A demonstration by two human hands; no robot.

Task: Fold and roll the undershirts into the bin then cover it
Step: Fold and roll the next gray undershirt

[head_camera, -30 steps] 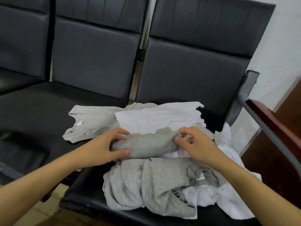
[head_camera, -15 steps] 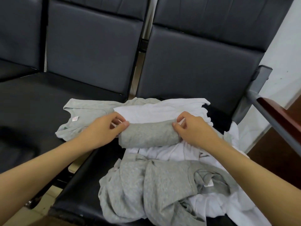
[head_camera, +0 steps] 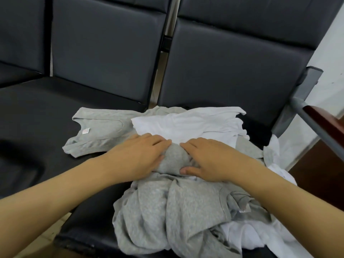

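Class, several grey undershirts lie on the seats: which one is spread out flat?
The grey undershirt furthest left, lying flat with its label showing; the others are rolled under the hands or crumpled nearest the camera.

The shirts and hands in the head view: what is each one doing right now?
Rolled grey cotton undershirt: rolled up, under both hands.
Left hand: fingers straight, pressing the roll.
Right hand: flat on the roll.
Flat pale grey undershirt: spread out.
White undershirt: lying flat.
Crumpled grey undershirt: bunched, unfolded.
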